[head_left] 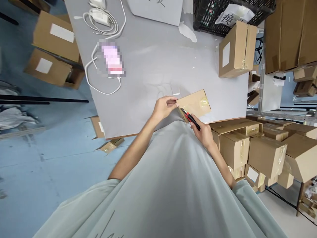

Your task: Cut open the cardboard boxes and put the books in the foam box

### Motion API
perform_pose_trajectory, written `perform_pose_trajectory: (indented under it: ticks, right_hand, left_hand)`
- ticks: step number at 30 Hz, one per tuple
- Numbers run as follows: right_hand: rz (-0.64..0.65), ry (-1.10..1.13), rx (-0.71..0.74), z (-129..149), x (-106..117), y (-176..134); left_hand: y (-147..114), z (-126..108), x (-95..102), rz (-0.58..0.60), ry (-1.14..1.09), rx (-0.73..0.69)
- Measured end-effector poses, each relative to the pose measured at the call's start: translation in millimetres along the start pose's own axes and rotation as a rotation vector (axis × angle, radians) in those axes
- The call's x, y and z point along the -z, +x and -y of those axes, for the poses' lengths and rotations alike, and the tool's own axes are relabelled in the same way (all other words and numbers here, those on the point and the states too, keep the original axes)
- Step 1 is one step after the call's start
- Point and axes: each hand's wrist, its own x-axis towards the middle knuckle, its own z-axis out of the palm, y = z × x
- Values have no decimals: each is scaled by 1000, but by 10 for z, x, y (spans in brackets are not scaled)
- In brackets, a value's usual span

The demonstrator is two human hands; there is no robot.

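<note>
A small flat cardboard box (194, 100) lies near the front edge of the grey table (158, 59), with clear tape at its right end. My left hand (163, 107) pinches the box's left corner between thumb and fingers. In my right hand (203, 133) is a red and black utility knife (191, 119), gripped by its handle. The knife points up and to the left, its tip at the box's left end close to my left fingers. Whether the blade cuts into the cardboard, I cannot tell.
A phone (112, 59) with a white cable lies on the left, below a coiled charger (101, 18). A taped carton (235, 49) and black crate (210, 19) stand at the back right. Several cartons (267, 155) are stacked beside the table on the right.
</note>
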Motion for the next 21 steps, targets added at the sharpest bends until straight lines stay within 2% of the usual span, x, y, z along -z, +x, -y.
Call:
perform_pose_trajectory:
  ticks: [8,13,16,21]
  right_hand:
    - [13,-34,-29,61,-60,78]
    - [0,-149,-7,114,-73,64]
    - [26,-251,-20,236,-42,36]
    - [146,-487,-120,554,-17,23]
  left_hand:
    - [31,33,-39,-14,-74,-5]
    - [4,22,-46,-19,-95,-10]
    - [-8,-4,-57,-39,-83,3]
    - [-13,2,-117,-78,-66,14]
